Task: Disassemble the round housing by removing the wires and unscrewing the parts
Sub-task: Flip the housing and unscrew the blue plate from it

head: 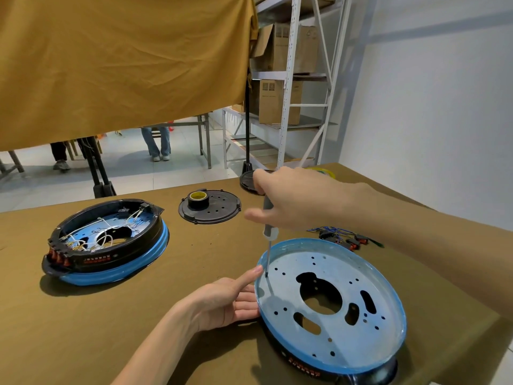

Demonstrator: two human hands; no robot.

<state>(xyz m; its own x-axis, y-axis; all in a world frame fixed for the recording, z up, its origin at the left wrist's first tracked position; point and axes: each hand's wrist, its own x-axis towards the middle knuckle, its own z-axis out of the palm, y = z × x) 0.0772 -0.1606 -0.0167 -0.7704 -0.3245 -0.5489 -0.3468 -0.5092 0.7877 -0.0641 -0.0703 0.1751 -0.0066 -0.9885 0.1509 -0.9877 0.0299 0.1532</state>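
A round housing (369, 337) with a blue rim and a pale perforated metal plate lies face up at the near right of the table. My right hand (294, 201) grips a grey screwdriver (269, 234) held upright, its tip set on the plate near the left rim. My left hand (227, 298) rests against the housing's left edge, index finger stretched along the rim beside the screwdriver tip. A second round housing (91, 262), black with a blue rim and white wires inside, sits at the left.
A black round cover (219, 215) with a roll of tape (198, 198) on it lies at the back middle. Another black disc (248, 182) sits behind my right hand. Loose wires with connectors (344, 237) lie right of the screwdriver. Metal shelving with boxes stands behind the table.
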